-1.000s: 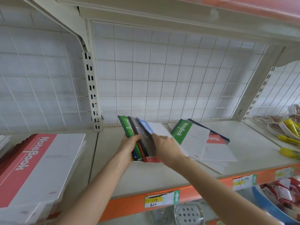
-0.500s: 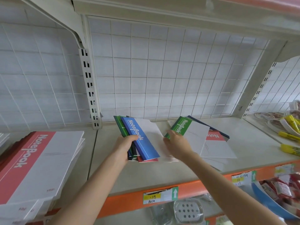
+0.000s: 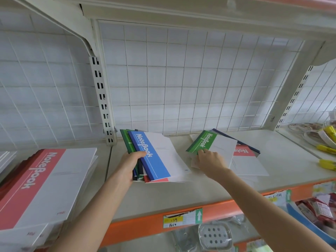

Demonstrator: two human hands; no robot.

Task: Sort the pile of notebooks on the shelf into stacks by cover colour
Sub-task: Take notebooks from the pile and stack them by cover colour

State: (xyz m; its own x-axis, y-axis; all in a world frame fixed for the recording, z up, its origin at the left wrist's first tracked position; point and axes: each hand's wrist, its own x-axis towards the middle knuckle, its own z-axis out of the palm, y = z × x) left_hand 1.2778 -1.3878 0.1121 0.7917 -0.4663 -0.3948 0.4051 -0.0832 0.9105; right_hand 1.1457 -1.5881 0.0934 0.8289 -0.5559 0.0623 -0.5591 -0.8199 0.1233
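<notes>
"NoteBook" on blue notebook (image 3: 151,157) (tag (image 3: 182,218): 1650)

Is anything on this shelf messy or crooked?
Yes. The loose pile at the right hand is messy: the green notebook lies crooked over a red notebook, colours mixed. The bundle in the left hand is fanned out, blue notebook on top.
</notes>
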